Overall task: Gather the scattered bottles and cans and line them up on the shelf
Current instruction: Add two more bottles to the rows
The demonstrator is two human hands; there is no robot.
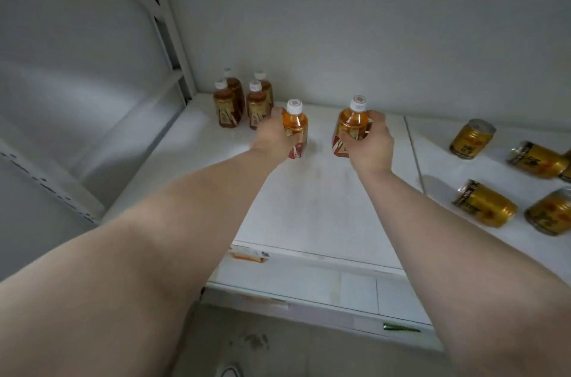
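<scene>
- Nearest the camera, two bare forearms reach forward over the front edge of the white shelf [324, 209], which has a torn orange-and-white label [248, 254] stuck at its front lip.
- The left hand [273, 137] has its grip wrapped around an upright amber bottle with a white cap [296, 123]; the fingers curl round the left side of the body and the thumb presses on the red label. The bottle base looks to be on or just above the shelf; I cannot tell which.
- The right hand [372, 141] has its grip closed on a second upright amber bottle [352, 123], fingers over the shoulder and label, well apart from the first.
- To the right, past a seam in the shelf, five gold cans [485, 203] lie scattered, most on their sides, one [472, 138] further back and tilted.
- Farther in, at the back left corner just behind the left hand, four darker bottles [244, 96] stand upright in a tight two-by-two cluster, close to the grey rear wall [370, 45].
</scene>
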